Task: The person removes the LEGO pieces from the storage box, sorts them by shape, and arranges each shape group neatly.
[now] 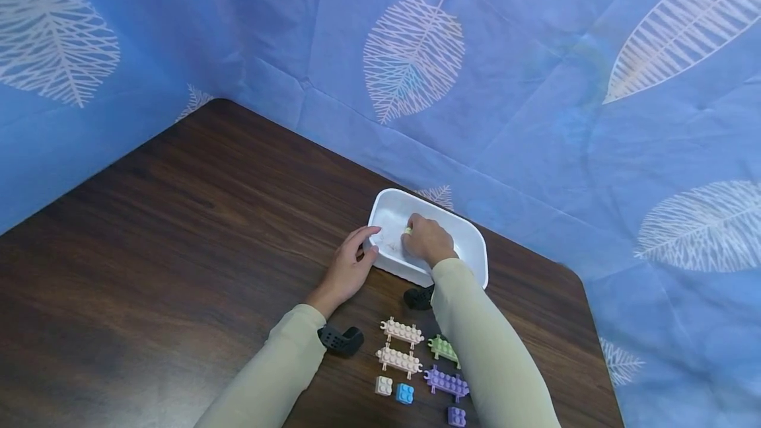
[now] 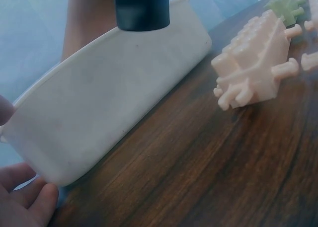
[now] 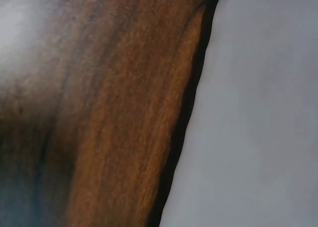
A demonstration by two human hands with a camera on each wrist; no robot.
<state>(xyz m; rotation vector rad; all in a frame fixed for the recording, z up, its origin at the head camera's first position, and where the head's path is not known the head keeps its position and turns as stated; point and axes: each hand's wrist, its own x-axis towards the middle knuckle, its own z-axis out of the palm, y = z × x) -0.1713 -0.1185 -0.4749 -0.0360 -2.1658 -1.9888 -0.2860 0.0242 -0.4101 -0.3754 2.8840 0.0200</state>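
A white plastic bin (image 1: pixel 475 243) sits near the table's far edge. My left hand (image 1: pixel 349 269) grips its left end, one fingertip over the rim and the thumb lower on the outside wall. In the left wrist view, its fingers (image 2: pixel 42 202) touch the bin's lower corner. My right hand (image 1: pixel 429 240) reaches down inside the bin with curled fingers, pinching a small pale yellow piece (image 1: pixel 407 230), mostly hidden by the fingers. The right wrist view shows only the bin's wall (image 3: pixel 258 113) and the tabletop, not the hand.
Nearer me lie two cream studded wheel-base blocks (image 1: pixel 401 331), a green one (image 1: pixel 441 347) partly behind my right sleeve, and a purple one (image 1: pixel 447 383). Small cream (image 1: pixel 384 386), blue (image 1: pixel 405 393) and purple (image 1: pixel 456 416) bricks lie below them. A blue leaf-print cloth (image 1: pixel 511 117) hangs behind the table.
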